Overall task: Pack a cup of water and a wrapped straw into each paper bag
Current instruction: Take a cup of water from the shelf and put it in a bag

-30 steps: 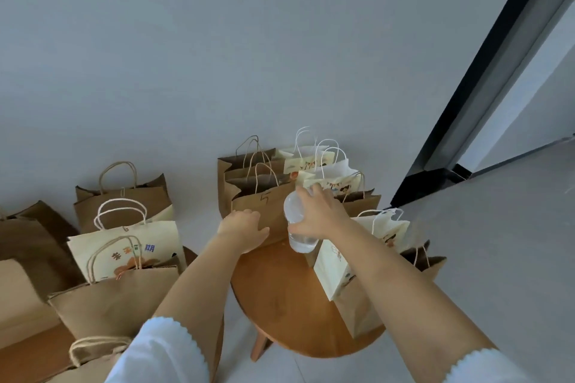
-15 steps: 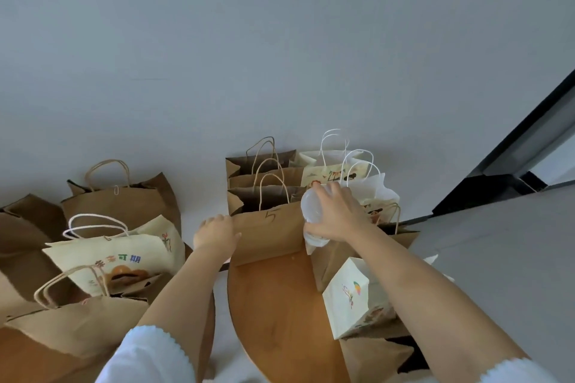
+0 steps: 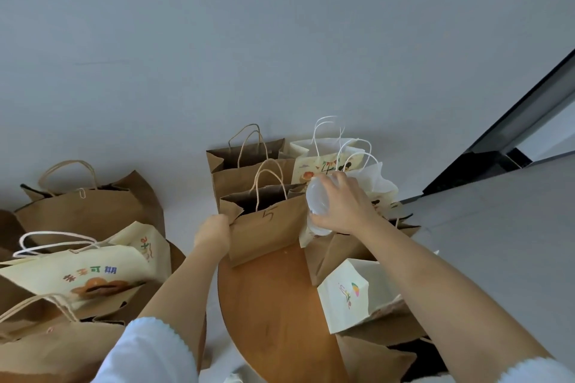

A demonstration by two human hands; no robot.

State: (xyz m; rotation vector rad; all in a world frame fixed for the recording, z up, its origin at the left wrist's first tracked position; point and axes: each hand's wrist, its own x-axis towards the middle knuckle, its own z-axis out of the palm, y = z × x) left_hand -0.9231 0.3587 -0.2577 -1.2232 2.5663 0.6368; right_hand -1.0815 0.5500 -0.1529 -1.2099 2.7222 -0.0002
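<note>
You were mid-task. One cup (image 3: 318, 208) was in your right hand (image 3: 345, 208), not yet in a bag; whether any other bags around the table (image 3: 267, 314) were already packed could not be told, since their insides were hidden. No straw was visible.

Your right hand was wrapped round the clear cup, fingers curled over its side, holding it tilted just at 3 o'clock of the brown bag marked 5 (image 3: 267, 227), near that bag's open mouth. Your left hand (image 3: 214, 232) pinched the bag's edge at 9 o'clock, steadying it. In my judgement, lowering the cup into that bag came next, then a straw.
</note>
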